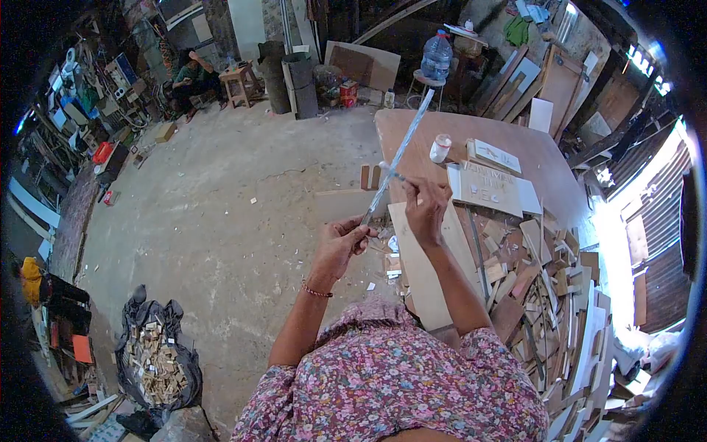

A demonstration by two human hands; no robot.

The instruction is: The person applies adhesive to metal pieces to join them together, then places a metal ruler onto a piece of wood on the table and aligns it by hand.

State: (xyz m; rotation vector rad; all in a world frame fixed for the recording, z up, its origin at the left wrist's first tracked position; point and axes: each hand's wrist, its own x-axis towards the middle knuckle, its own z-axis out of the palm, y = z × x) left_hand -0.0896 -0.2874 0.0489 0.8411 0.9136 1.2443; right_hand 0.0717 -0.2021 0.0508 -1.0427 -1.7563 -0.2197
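A single white jar (440, 148) with a reddish band stands on the brown surface (541, 151); what fills it is hard to make out. One bluish see-through jug (437, 57) sits on a stool (427, 79) beyond, and on the floor (221, 199) one open black bag (157, 361) is heaped with small wood offcuts (156, 359). Pale lettering runs in rows across a tan board (486, 188) on the surface, too small to read surely; a red box (348, 93) at the back carries print that cannot be read. The person has one long, whitish strip (401, 155), held slanting upward in front of the body, its upper part crossing the surface's left edge in view. The left hand (340, 247) pinches its lower end between thumb and fingers. The right hand (427, 206) pinches one slim tool (395, 174), whose end meets the strip midway. Two small brown pieces (364, 177) appear left of the strip. One other person (195, 77) sits far off, beside a small wooden table (238, 83).
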